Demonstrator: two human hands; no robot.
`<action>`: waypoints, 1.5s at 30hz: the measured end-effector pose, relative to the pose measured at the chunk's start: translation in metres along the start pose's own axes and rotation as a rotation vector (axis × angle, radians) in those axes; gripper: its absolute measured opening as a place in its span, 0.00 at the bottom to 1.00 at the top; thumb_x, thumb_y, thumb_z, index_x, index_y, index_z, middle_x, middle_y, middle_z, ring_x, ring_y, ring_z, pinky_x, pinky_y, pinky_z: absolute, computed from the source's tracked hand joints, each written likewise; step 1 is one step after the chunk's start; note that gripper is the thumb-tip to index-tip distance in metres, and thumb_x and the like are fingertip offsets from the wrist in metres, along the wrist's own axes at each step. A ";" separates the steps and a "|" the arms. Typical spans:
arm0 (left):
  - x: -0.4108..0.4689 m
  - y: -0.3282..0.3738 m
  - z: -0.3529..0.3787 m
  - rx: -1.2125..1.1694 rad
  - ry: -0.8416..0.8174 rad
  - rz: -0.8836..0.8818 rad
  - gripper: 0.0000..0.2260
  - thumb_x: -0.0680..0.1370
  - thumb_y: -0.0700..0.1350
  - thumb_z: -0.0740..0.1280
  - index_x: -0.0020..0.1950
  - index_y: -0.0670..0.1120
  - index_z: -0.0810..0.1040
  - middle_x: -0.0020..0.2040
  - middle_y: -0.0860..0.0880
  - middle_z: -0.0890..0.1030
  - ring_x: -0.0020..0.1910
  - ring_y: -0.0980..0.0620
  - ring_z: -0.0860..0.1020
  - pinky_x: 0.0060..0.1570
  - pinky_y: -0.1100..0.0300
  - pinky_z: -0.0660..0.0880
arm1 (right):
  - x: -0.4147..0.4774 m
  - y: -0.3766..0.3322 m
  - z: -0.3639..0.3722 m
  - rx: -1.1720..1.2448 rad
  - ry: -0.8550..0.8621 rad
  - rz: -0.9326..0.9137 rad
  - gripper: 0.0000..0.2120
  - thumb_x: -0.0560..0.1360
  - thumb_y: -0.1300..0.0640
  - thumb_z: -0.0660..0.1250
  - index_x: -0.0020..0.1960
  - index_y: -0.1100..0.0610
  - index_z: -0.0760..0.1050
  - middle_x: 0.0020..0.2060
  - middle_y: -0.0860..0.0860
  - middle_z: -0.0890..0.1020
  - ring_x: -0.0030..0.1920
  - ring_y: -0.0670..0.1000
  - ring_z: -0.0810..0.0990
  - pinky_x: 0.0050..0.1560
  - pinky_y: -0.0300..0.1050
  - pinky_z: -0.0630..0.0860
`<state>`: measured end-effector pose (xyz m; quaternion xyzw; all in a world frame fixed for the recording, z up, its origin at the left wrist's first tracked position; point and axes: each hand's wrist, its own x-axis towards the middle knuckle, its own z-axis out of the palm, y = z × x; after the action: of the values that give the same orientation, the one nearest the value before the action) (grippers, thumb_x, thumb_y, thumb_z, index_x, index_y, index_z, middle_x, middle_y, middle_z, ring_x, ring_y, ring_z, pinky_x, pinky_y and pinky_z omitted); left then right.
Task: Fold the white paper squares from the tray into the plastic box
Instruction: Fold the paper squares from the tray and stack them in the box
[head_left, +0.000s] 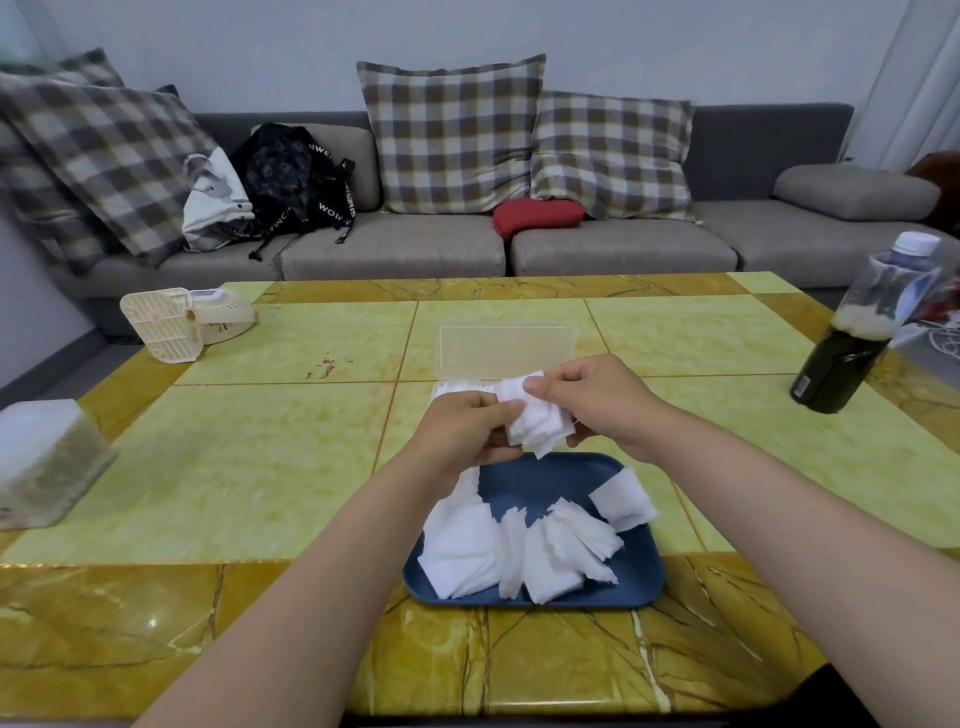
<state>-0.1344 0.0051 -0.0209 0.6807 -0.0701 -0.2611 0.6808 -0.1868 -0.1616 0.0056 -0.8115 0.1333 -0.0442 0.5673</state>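
A blue tray (636, 587) lies near the table's front edge with several white paper squares (519, 551) piled loosely in it. Behind it stands a clear plastic box (457, 387) with its lid (504, 345) tipped up; white paper shows inside at its left end. Above the tray's far rim, my left hand (462, 431) and my right hand (597, 400) both grip a small bunch of white paper squares (537, 421). The bunch hangs between my fingers, partly hiding the box.
A dark bottle (857, 338) with a white cap stands at the right edge. A cream fan (171, 325) lies at the back left, a tissue box (44, 462) at the left edge. A sofa with plaid cushions (452, 135) runs behind the yellow-green table (260, 457).
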 end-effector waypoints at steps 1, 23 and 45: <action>0.002 0.000 -0.002 -0.015 0.037 -0.018 0.07 0.78 0.42 0.71 0.50 0.38 0.80 0.48 0.40 0.85 0.45 0.45 0.86 0.46 0.56 0.84 | -0.001 -0.001 -0.002 0.034 -0.039 0.008 0.10 0.76 0.55 0.74 0.49 0.63 0.84 0.33 0.53 0.81 0.31 0.51 0.76 0.30 0.41 0.78; 0.004 0.004 -0.003 -0.039 -0.029 -0.015 0.11 0.81 0.43 0.66 0.60 0.39 0.79 0.56 0.41 0.84 0.47 0.48 0.84 0.44 0.61 0.81 | 0.007 -0.001 0.003 -0.089 0.002 0.005 0.11 0.76 0.56 0.73 0.58 0.56 0.83 0.42 0.50 0.85 0.37 0.48 0.81 0.35 0.42 0.79; 0.058 -0.012 -0.024 1.164 0.163 0.491 0.13 0.82 0.46 0.61 0.63 0.51 0.81 0.61 0.48 0.77 0.63 0.49 0.68 0.62 0.56 0.69 | 0.065 -0.003 0.030 -1.073 0.202 0.144 0.09 0.70 0.57 0.71 0.36 0.56 0.71 0.32 0.49 0.76 0.29 0.50 0.74 0.28 0.37 0.65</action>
<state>-0.0774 0.0014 -0.0489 0.9211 -0.3023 0.0360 0.2426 -0.1169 -0.1505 -0.0079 -0.9674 0.2461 -0.0087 0.0598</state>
